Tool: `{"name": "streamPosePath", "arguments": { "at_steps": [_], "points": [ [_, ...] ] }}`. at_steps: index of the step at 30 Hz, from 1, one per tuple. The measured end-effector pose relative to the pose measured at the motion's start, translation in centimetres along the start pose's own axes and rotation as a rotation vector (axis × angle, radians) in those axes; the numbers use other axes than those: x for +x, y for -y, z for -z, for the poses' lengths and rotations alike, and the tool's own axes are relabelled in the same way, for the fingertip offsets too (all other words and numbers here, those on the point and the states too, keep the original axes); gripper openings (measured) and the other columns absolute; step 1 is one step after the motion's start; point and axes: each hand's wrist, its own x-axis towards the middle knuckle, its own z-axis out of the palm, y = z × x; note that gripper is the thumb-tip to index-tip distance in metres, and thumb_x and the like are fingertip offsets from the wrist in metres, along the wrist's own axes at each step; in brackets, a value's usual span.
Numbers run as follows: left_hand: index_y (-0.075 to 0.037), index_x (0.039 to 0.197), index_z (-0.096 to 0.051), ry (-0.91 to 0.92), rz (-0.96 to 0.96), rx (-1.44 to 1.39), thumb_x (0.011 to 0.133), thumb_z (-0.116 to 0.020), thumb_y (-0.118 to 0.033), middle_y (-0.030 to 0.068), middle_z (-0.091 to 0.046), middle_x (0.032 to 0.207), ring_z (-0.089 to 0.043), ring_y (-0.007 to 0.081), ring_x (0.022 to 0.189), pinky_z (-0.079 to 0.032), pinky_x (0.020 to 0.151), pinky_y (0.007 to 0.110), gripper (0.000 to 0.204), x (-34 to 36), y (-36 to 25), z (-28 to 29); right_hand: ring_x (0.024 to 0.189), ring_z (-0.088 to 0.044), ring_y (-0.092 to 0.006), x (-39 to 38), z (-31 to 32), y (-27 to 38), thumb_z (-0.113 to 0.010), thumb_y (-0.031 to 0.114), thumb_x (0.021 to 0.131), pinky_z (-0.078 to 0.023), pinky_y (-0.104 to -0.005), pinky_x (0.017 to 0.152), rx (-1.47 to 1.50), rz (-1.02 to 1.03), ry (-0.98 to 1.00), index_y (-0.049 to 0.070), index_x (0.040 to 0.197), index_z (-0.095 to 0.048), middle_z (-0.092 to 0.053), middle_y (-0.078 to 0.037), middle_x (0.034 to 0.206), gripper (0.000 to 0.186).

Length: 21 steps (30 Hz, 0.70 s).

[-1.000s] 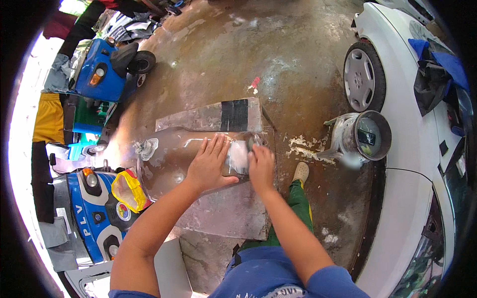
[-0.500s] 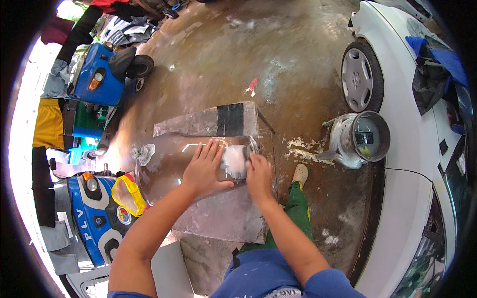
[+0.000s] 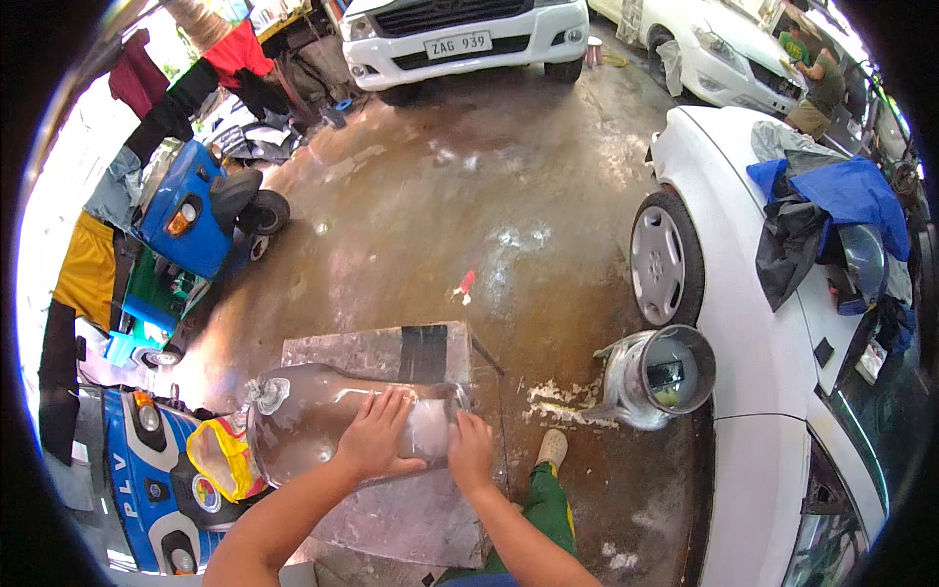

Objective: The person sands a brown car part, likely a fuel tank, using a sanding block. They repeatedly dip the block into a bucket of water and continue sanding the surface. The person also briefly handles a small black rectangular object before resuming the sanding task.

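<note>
A wet, glossy brown curved panel point(image 3: 303, 416) lies on a worn, whitish-stained table point(image 3: 391, 523). Near its right end is a white smooth patch point(image 3: 427, 428). My left hand point(image 3: 377, 430) rests flat on the panel just left of this patch, fingers stretched out. At the patch's right edge my right hand point(image 3: 472, 448) is closed, its fingers bent down against the panel's end. Whatever it grips is hidden under the fingers. A crumpled pale clump point(image 3: 267, 394) sits on the panel's left end.
A whitish-smeared metal pail point(image 3: 650, 377) with cloudy liquid stands right of the table, beside a white car point(image 3: 753, 362). Blue three-wheelers point(image 3: 186, 210) are at left, one with a yellow bag point(image 3: 230, 458). A white pickup point(image 3: 465, 39) stands ahead. People point(image 3: 817, 83) are far right.
The head view has tilted up, so the white pickup, another car and people now show. My left hand stays on the panel; my right hand has shifted slightly along the patch's right edge.
</note>
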Motion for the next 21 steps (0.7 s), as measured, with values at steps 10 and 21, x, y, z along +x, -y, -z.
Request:
{"name": "streamPosePath", "arguments": {
  "at_steps": [10, 21],
  "points": [
    [0.008, 0.155, -0.038, -0.036, -0.019, 0.043, 0.078, -0.066, -0.08, 0.0249, -0.043, 0.159, -0.036, 0.0403, 0.151, -0.027, 0.124, 0.054, 0.119, -0.2, -0.1, 0.1, 0.113, -0.059, -0.0415, -3.6, 0.6, -0.6, -0.062, 0.023, 0.101, -0.046, -0.0513, 0.101, -0.083, -0.099, 0.009, 0.002, 0.129, -0.067, -0.064, -0.019, 0.125, 0.036],
    [0.008, 0.153, -0.04, -0.027, -0.012, -0.027, 0.079, -0.07, -0.075, 0.0281, -0.039, 0.161, -0.029, 0.0412, 0.155, -0.021, 0.127, 0.056, 0.115, 0.3, 0.3, -0.8, 0.118, -0.057, -0.0409, 0.8, -0.1, 0.0, -0.066, 0.016, 0.097, -0.045, -0.0511, 0.104, 0.115, -0.085, 0.003, 0.002, 0.127, -0.07, -0.064, -0.021, 0.125, 0.034]
  ]
}}
